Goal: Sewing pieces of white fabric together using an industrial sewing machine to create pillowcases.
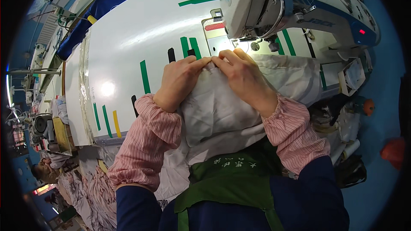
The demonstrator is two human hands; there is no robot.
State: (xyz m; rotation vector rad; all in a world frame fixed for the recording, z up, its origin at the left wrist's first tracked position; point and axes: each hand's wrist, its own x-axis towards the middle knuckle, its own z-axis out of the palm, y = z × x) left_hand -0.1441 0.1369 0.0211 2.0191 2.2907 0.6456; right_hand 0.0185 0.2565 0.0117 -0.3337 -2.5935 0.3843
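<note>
1. White fabric (222,107): bunched in a heap at the near edge of the table (128,38), front edge lifted just in front of the sewing machine (274,4); rest draped down toward the lap and the green apron (231,179).
2. Left hand (177,83): fingers closed in a pinch on the fabric's top edge, thumb side turned toward the other hand.
3. Right hand (242,75): fingers likewise pinched on the same edge, fingertips touching or nearly touching those of the left hand.
4. Needle area (239,42): lit, just beyond the fingertips; no fabric visibly under the presser foot, though the knuckles hide part of it.
5. Progress, judged: edge gathered and being aligned or folded between both hands; feeding under the foot and stitching apparently not yet begun on this edge. Finished seams not discernible.
6. Surroundings: green, black and yellow tape marks (145,77) on the table; more pale cloth piled at lower left (90,188).
</note>
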